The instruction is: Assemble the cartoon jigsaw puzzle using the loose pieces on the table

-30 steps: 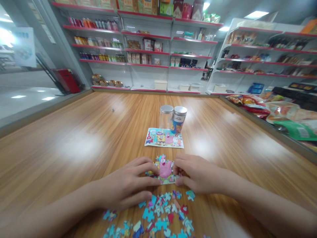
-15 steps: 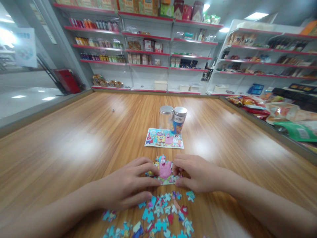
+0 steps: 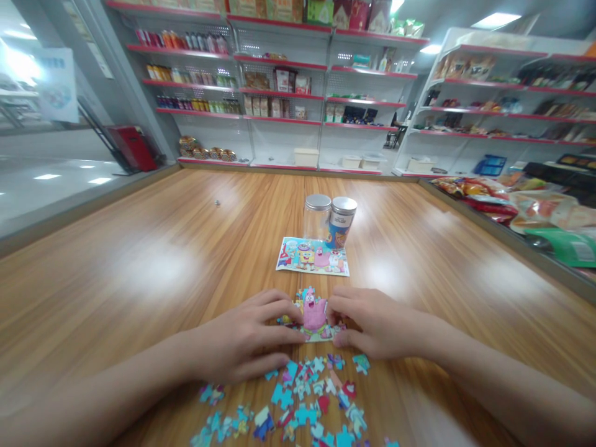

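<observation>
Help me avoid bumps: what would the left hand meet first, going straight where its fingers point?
The left hand would likely first meet the flat, multicoloured, partly assembled jigsaw, seemingly touching it; exact depth is unclear.

Stocked shelves [image 3: 274, 138] past the worktop's [image 3: 442, 267] far edge.
Rows of bottles [image 3: 195, 41] fill the left bay, above round golden packages [image 3: 189, 146]; a white bin [image 3: 306, 157] sits on the bottom shelf. Bagged goods [image 3: 484, 203], one green packet [image 3: 568, 246] among them, lie along the right edge. Beyond the left edge, near the far corner, stands a red box [image 3: 134, 148]. A tiny unidentifiable object [image 3: 216, 202] rests toward that corner.
</observation>
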